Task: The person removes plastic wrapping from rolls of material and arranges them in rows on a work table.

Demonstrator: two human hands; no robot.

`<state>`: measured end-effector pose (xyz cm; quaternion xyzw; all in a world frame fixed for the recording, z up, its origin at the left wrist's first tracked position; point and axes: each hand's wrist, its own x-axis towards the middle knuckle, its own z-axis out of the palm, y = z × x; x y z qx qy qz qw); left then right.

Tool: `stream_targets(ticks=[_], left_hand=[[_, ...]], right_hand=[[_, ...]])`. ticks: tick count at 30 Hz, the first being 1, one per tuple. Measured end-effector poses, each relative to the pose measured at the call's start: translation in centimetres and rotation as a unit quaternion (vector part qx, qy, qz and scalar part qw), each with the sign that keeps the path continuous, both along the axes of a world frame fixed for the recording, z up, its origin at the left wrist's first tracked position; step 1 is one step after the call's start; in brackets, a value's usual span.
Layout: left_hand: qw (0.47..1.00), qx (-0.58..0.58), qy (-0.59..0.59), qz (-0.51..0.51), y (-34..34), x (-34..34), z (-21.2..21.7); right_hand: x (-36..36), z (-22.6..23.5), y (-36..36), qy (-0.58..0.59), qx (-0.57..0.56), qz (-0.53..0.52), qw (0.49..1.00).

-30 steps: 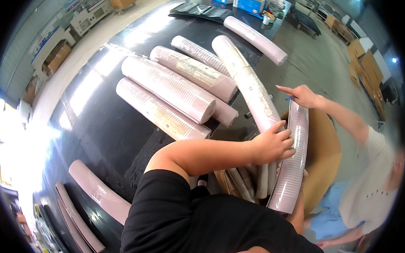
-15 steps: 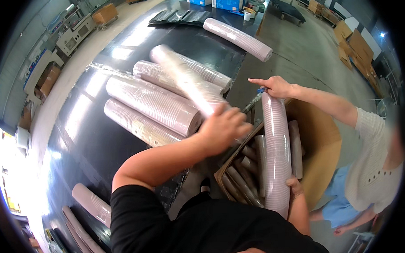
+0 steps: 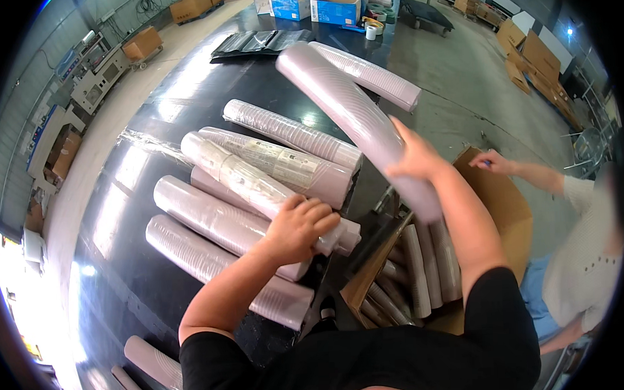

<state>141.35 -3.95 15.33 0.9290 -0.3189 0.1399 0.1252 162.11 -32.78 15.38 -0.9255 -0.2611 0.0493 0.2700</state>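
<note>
My left hand (image 3: 301,226) is closed over the near end of a plastic-wrapped, pale pink ribbed roll (image 3: 239,173) lying on top of other rolls on the dark table. In my right hand (image 3: 417,157) is another pale pink roll (image 3: 346,104), held tilted in the air past the table's right edge, its lower end over the open cardboard box (image 3: 512,208). Beside my left hand lie several similar rolls, among them a roll with a paper label (image 3: 269,158) and a wrapped roll (image 3: 209,212). My right fingertips are partly hidden behind the held roll.
Several rolls (image 3: 425,273) stand or lean inside the box. Close on the right, another person's hand (image 3: 493,162) hovers by the box rim. One more roll (image 3: 373,72) overhangs the far table edge. Black plastic sheets (image 3: 258,44) and blue boxes (image 3: 336,10) sit at the table's far end.
My left hand has laid its roll onto the others. My right hand has lifted its roll from above the box, up and left. The other person's hand has let go of that roll and drawn back.
</note>
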Motion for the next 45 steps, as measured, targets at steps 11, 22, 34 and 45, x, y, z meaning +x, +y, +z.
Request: stream_targets(ticks=[11,22,34,45], left_hand=[[0.997,-0.055,0.027,-0.043,0.7,1.7,-1.2],[0.995,-0.035,0.091,-0.03,-0.3,3.6,1.0],[0.722,-0.317,0.094,0.608,12.9,-19.6,-6.8],[0.75,-0.34,-0.024,0.567,2.6,-11.7,-5.1]], right_hand=[[5.2,-5.2,20.0,-0.04,-0.329,0.045,0.942],[5.1,-7.3,21.9,-0.08,-0.342,0.051,0.935],[0.9,-4.6,1.5,-0.004,-0.075,-0.06,0.995],[-24.7,-20.4,-32.5,0.034,0.098,-0.354,0.929]])
